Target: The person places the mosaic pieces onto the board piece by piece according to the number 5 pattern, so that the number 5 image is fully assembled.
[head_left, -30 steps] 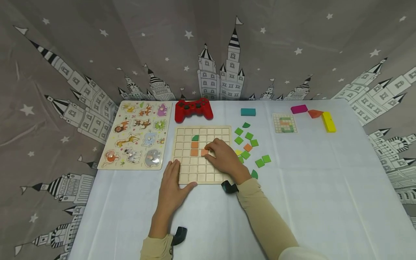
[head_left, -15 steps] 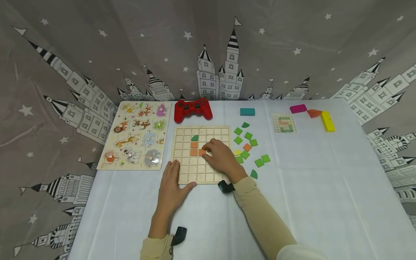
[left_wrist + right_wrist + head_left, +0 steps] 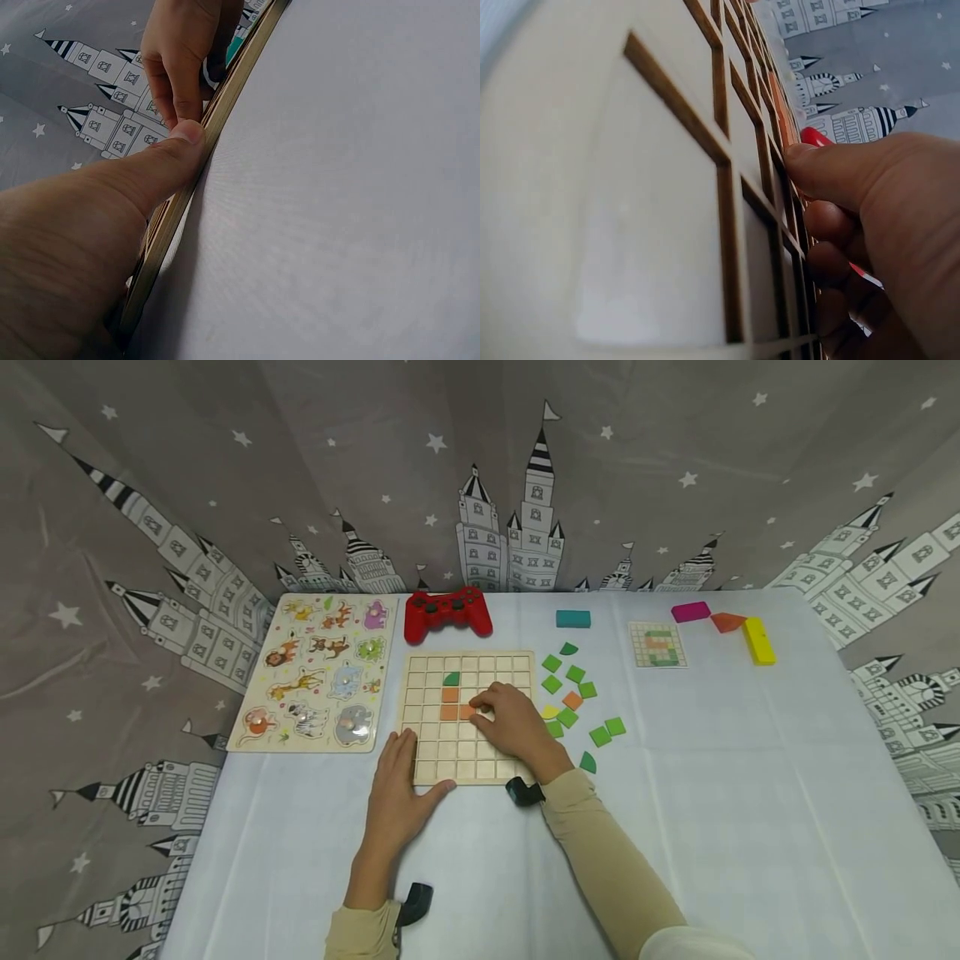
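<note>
A wooden grid board (image 3: 465,768) lies on the white table. My left hand (image 3: 393,793) rests at its lower left corner, fingers along the side and thumb by the front edge; in the left wrist view the thumb touches the board's rim (image 3: 202,165). Over the middle of the grid, my right hand (image 3: 513,722) pinches an orange square tile (image 3: 467,712) between thumb and fingers, partly hiding it. This tile sits beside another orange tile (image 3: 448,712). Above that one are a further orange tile (image 3: 450,695) and a green quarter-circle tile (image 3: 452,679).
Loose green square tiles (image 3: 600,737), an orange one (image 3: 573,701) and a yellow piece (image 3: 550,712) lie right of the board. Behind are a red game controller (image 3: 447,614), a teal block (image 3: 573,619) and a pattern card (image 3: 657,645). An animal puzzle (image 3: 311,672) lies left.
My right hand has shifted slightly left, bringing the orange tile from a small gap to close beside its orange neighbour. The left hand has stayed in place.
</note>
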Demonstrator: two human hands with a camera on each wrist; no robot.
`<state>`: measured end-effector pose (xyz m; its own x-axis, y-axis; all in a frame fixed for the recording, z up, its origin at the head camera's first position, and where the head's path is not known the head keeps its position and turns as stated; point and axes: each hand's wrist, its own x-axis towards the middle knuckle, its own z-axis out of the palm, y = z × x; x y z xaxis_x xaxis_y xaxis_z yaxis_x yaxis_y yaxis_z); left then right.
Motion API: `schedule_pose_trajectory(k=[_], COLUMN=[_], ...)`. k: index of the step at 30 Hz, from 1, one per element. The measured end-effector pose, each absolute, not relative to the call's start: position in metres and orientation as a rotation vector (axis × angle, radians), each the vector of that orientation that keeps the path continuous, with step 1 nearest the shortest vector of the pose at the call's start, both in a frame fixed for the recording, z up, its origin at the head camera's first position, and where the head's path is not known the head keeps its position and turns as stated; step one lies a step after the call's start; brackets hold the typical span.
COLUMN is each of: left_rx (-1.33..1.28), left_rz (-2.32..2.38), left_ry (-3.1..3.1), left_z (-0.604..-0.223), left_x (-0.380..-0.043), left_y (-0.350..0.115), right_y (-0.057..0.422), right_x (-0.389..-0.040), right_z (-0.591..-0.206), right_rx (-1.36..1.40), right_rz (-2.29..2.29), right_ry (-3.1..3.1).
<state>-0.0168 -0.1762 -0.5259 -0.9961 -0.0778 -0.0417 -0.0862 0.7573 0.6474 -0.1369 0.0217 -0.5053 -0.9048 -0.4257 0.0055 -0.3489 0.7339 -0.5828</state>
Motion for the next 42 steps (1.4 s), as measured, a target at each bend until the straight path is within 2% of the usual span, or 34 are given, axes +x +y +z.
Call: schedule_pose_trajectory(k=[6,12,16,21,26,33,42], left_rx=[-0.149,-0.165,-0.175,-0.181,-0.186,-0.181,-0.148], left_rz=[1.085,1.093,1.085,1.091,1.095,1.085,1.081], left_ry=[2.931,2.933,2.933,2.936,2.919,2.933,2.945], left_z=[-0.525,-0.525,-0.524,-0.523,-0.524,-0.524,-0.523], left_x=[-0.017,-0.016,-0.015,-0.014,-0.014,-0.015,-0.016], left_y=[-0.175,-0.174,-0.176,-0.177,-0.176,-0.174,-0.174], right_y=[0.035,0.085,0.126,0.156,0.164,0.168,0.173], right_x=[-0.137,-0.14,-0.142,-0.145,-0.146,-0.141,-0.136], right_z=[-0.505,-0.497,-0.491,-0.49,-0.496,-0.499,-0.499], right_rx=[-0.617,-0.433,-0.323,-0.322,-0.338,-0.222,-0.155], right_rz=[-1.005,-1.193,-1.124,-0.968,-0.879,-0.766,-0.78], right_ry=[2.798,2.888,2.903,2.823,2.763,2.834,2.828])
